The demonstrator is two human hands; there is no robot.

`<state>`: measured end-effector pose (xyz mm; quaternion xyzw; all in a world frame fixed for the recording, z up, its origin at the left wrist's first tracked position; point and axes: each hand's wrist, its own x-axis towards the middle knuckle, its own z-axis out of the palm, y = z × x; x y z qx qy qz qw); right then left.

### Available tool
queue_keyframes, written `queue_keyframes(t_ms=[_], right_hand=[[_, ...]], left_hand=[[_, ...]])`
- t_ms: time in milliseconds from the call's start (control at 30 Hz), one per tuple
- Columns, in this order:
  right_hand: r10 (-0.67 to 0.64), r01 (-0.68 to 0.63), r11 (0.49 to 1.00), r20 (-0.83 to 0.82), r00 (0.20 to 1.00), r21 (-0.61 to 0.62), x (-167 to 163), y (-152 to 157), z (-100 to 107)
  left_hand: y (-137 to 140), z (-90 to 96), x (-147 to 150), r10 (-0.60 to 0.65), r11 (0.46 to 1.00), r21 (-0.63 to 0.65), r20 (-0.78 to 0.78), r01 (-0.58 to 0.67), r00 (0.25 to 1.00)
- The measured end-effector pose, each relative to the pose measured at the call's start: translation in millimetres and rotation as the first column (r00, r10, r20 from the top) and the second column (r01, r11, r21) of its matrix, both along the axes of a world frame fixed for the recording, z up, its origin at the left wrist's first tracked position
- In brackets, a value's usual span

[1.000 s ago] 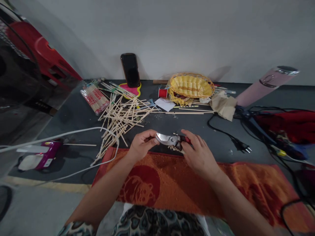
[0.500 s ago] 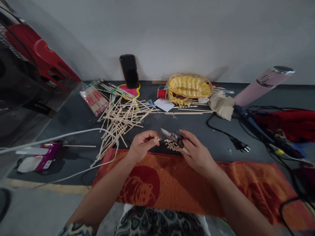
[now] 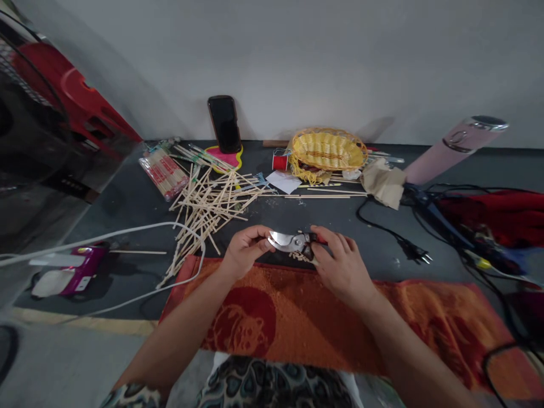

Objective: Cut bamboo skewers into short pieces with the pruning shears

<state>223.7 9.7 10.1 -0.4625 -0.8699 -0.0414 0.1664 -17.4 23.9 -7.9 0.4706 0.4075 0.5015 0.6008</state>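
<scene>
My right hand (image 3: 342, 263) grips the handles of a pair of pruning shears (image 3: 289, 242), blade pointing left. The blade tip meets the fingertips of my left hand (image 3: 246, 252), whose thumb and forefinger pinch a short bit of wooden stick, now mostly hidden. Below the shears, a small heap of short cut stick pieces (image 3: 301, 257) lies on the dark table. Both forearms pass over an orange towel (image 3: 314, 317) along the table's near edge. A loose pile of long thin wooden sticks (image 3: 208, 201) spreads to the left, beyond my left hand.
A phone (image 3: 224, 124) leans on the wall. Near it are a red thread spool (image 3: 279, 162), a yellow woven basket (image 3: 327, 150) and packaged sticks (image 3: 164, 173). A pink flask (image 3: 454, 150) and black plug (image 3: 414, 252) lie right; a white cable (image 3: 127, 231) and purple device (image 3: 87, 269) left.
The shears have moved slightly left and turned more level, so the blade now reaches my left fingertips. Their jaws look closer together. My left hand has barely moved.
</scene>
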Motion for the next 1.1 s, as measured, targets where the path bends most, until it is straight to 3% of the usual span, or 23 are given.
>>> queue_keyframes(t_ms=[1100], right_hand=[[0.025,-0.024,1.000,0.033,0.999,-0.010,0.4,0.6,-3.0]], left_hand=[[-0.2,-0.9,0.0,-0.009,1.000,-0.018,0.065,0.010,0.998]])
